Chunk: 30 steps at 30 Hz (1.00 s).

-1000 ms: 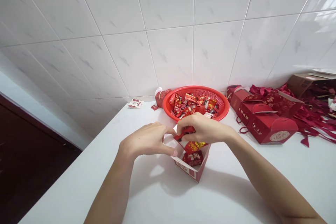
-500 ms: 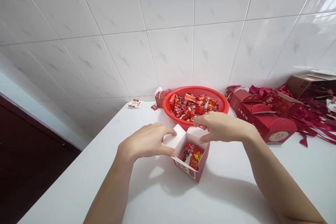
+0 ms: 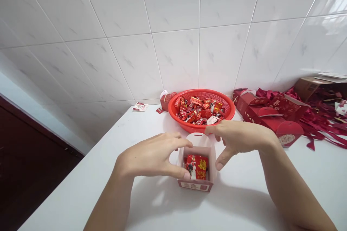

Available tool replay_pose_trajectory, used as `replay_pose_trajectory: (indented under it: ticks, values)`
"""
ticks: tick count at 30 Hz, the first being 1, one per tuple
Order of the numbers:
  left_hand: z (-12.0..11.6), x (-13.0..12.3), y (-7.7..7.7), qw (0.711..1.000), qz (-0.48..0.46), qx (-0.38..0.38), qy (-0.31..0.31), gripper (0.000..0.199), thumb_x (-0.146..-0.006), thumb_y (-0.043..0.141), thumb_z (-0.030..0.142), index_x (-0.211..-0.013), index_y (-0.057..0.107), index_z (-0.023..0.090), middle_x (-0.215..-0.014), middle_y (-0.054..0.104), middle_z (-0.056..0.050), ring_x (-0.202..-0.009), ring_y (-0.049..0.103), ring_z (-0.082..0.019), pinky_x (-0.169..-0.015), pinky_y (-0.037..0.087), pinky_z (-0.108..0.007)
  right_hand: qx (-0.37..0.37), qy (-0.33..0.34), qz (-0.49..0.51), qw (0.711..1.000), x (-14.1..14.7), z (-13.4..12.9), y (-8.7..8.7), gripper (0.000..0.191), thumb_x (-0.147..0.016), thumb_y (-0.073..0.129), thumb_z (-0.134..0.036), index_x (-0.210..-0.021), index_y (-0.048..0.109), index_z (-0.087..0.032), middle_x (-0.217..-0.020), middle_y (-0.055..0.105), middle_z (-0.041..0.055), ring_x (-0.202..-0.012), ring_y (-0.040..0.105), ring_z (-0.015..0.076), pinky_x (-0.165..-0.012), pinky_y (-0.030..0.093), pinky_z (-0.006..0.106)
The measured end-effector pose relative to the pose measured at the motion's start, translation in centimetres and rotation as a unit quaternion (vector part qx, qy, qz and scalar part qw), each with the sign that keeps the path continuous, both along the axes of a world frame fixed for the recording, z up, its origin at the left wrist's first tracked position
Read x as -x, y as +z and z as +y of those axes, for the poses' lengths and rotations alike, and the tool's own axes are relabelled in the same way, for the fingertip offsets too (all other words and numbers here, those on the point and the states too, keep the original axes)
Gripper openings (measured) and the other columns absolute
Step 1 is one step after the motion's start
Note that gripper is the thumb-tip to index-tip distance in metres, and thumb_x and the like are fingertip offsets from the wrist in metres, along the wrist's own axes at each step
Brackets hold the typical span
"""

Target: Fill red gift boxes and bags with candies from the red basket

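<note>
A small open gift box, red outside and pale inside, stands upright on the white table with a slotted flap raised at its back. Inside lies a red candy packet with gold characters and a couple printed on it. My left hand is at the box's left side, thumb and fingers spread, the thumb overlapping the front left corner; whether it presses on the wall I cannot tell. On the right, my right hand is open, its thumb beside the right wall and its fingers near the back flap.
A red plastic basket of wrapped candies stands behind the box. Several closed red gift boxes and dark red ribbons lie to the right, with a cardboard box beyond. A small red box and printed cards sit against the tiled wall.
The box has turned so its front faces me squarely, and its back flap now shows upright. My right hand has moved off the flap, rightward and closer; my left hand has shifted slightly nearer.
</note>
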<state>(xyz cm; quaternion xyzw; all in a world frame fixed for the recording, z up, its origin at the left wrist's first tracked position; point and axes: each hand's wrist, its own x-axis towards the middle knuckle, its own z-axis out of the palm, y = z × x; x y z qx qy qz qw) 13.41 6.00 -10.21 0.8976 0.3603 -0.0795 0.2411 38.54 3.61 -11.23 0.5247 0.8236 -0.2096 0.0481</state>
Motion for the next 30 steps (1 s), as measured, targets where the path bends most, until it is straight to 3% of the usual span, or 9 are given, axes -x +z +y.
replay_pose_trajectory:
  ticks: [5, 9, 12, 17, 21, 26, 30]
  values:
    - [-0.4, -0.6, -0.3, 0.995, -0.055, 0.045, -0.069, 0.058, -0.074, 0.073, 0.061, -0.121, 0.062, 0.029, -0.114, 0.066, -0.003, -0.107, 0.059, -0.027, -0.084, 0.044, -0.030, -0.030, -0.032, -0.041, 0.998, 1.4, 0.2, -0.6, 0.049, -0.071, 0.075, -0.062, -0.088, 0.060, -0.019, -0.078, 0.060, 0.0036, -0.070, 0.057, 0.0217, -0.054, 0.034, 0.028]
    - [0.0, -1.3, -0.9, 0.994, -0.020, 0.073, -0.076, 0.036, -0.081, 0.067, 0.052, -0.103, 0.063, 0.024, -0.099, 0.066, -0.003, -0.089, 0.060, -0.022, -0.071, 0.042, -0.029, -0.062, -0.028, -0.067, 0.995, 3.4, 0.4, -1.4, 0.045, -0.074, 0.075, -0.057, -0.089, 0.060, -0.017, -0.072, 0.059, 0.0022, -0.065, 0.058, 0.0209, -0.054, 0.033, 0.028]
    - [0.3, -1.8, -1.4, 0.998, 0.004, 0.049, -0.033, 0.024, -0.083, 0.062, 0.045, -0.087, 0.059, 0.021, -0.091, 0.065, -0.003, -0.078, 0.059, -0.020, -0.060, 0.037, -0.029, -0.096, -0.022, -0.091, 0.991, 4.3, 0.3, -1.7, 0.042, -0.074, 0.078, -0.049, -0.093, 0.061, -0.016, -0.073, 0.060, 0.0025, -0.067, 0.060, 0.0216, -0.056, 0.032, 0.028]
    - [0.2, -2.2, -2.1, 0.993, 0.060, -0.040, 0.090, 0.039, -0.074, 0.066, 0.055, -0.078, 0.049, 0.021, -0.083, 0.059, -0.004, -0.075, 0.056, -0.023, -0.055, 0.032, -0.030, -0.102, 0.024, -0.066, 0.992, 3.9, -0.4, -1.2, 0.018, -0.080, 0.073, -0.027, -0.089, 0.061, -0.017, -0.077, 0.061, 0.0022, -0.067, 0.058, 0.0190, -0.052, 0.029, 0.027]
    - [0.1, -2.4, -2.0, 0.984, 0.098, -0.083, 0.127, 0.048, -0.067, 0.070, 0.061, -0.082, 0.048, 0.021, -0.090, 0.057, -0.005, -0.075, 0.054, -0.023, -0.056, 0.034, -0.030, -0.066, 0.033, -0.084, 0.994, 3.5, -1.3, -0.7, 0.005, -0.081, 0.067, -0.018, -0.086, 0.065, -0.017, -0.076, 0.061, 0.0036, -0.064, 0.056, 0.0181, -0.050, 0.029, 0.027]
    - [1.7, -2.5, -2.7, 0.999, 0.036, 0.007, 0.036, 0.040, -0.070, 0.070, 0.052, -0.084, 0.049, 0.021, -0.098, 0.054, -0.003, -0.080, 0.053, -0.020, -0.057, 0.035, -0.027, -0.019, 0.040, -0.063, 0.997, 3.8, -1.6, -1.0, 0.007, -0.078, 0.070, -0.022, -0.077, 0.065, -0.017, -0.071, 0.060, 0.0033, -0.060, 0.055, 0.0174, -0.049, 0.028, 0.027]
    - [3.0, -2.5, -3.5, 0.998, 0.016, 0.059, 0.008, 0.045, -0.066, 0.073, 0.056, -0.074, 0.047, 0.021, -0.081, 0.054, 0.000, -0.073, 0.051, -0.018, -0.057, 0.034, -0.026, 0.002, 0.023, -0.019, 1.000, 3.8, -1.3, -0.8, 0.021, -0.083, 0.069, -0.037, -0.078, 0.064, -0.017, -0.064, 0.058, 0.0016, -0.057, 0.054, 0.0168, -0.047, 0.028, 0.026]
